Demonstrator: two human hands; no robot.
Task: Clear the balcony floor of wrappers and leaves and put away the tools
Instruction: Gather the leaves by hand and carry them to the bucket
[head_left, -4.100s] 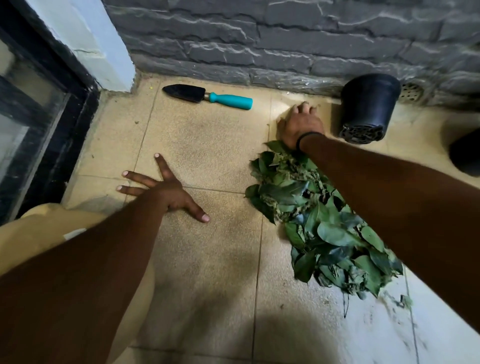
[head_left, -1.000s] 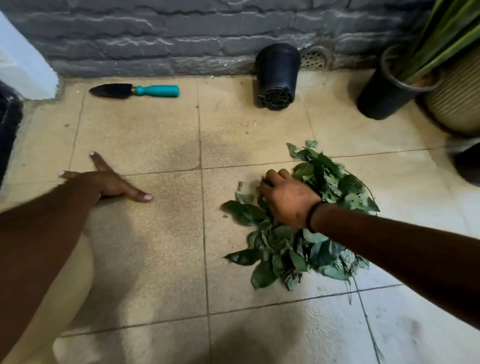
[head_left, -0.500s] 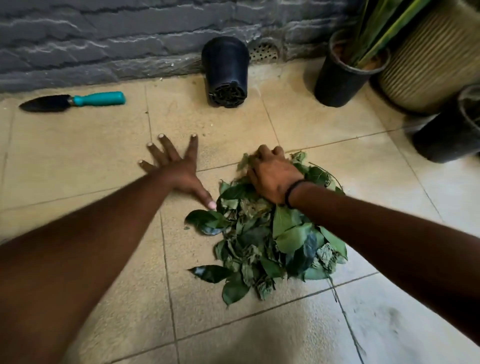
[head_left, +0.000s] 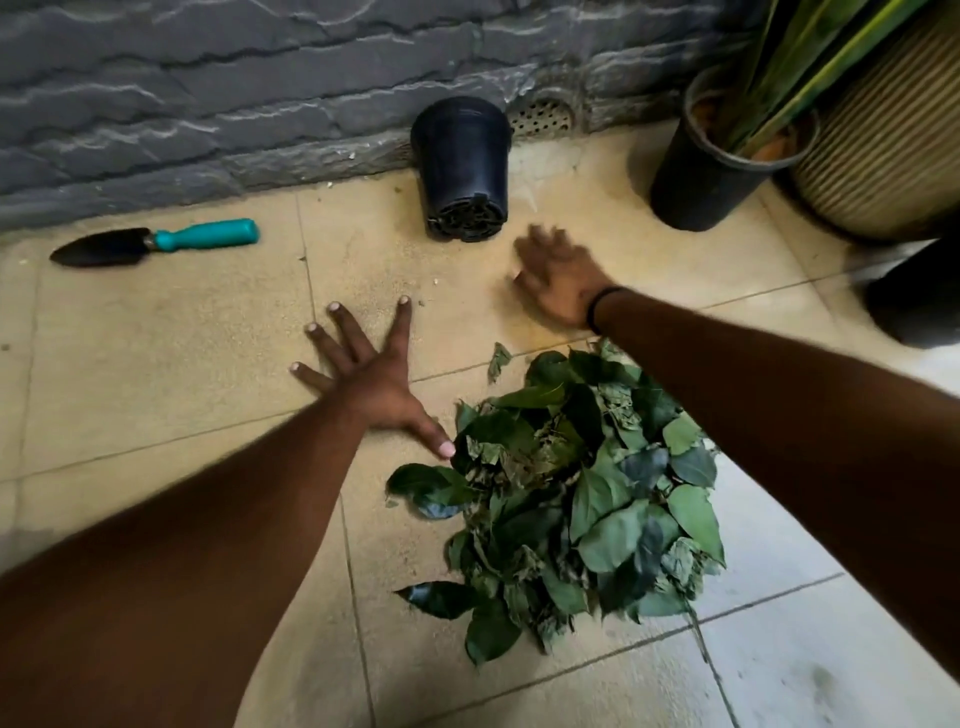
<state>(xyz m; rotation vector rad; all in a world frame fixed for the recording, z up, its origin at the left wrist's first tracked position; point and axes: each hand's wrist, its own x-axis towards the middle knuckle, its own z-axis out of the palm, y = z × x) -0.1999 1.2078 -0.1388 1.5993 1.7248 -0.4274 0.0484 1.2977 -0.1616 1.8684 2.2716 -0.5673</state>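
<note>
A heap of green leaves (head_left: 576, 499) lies on the beige floor tiles at centre right. My left hand (head_left: 371, 376) lies flat on the floor with fingers spread, its thumb touching the heap's left edge. My right hand (head_left: 558, 278) is beyond the heap, blurred, fingers spread over the tile, holding nothing, just in front of an empty black pot (head_left: 465, 171) lying on its side. A trowel (head_left: 156, 243) with a black blade and teal handle lies by the wall at the left.
A grey stone wall (head_left: 260, 98) runs along the back with a round drain grate (head_left: 543, 117) at its foot. A black pot with a tall plant (head_left: 719, 161), a ribbed beige planter (head_left: 883, 150) and another dark pot (head_left: 919, 296) crowd the right side.
My right hand has lifted off the top of the leaf heap and moved forward toward the tipped black pot. My left hand stays flat by the heap's left edge.
</note>
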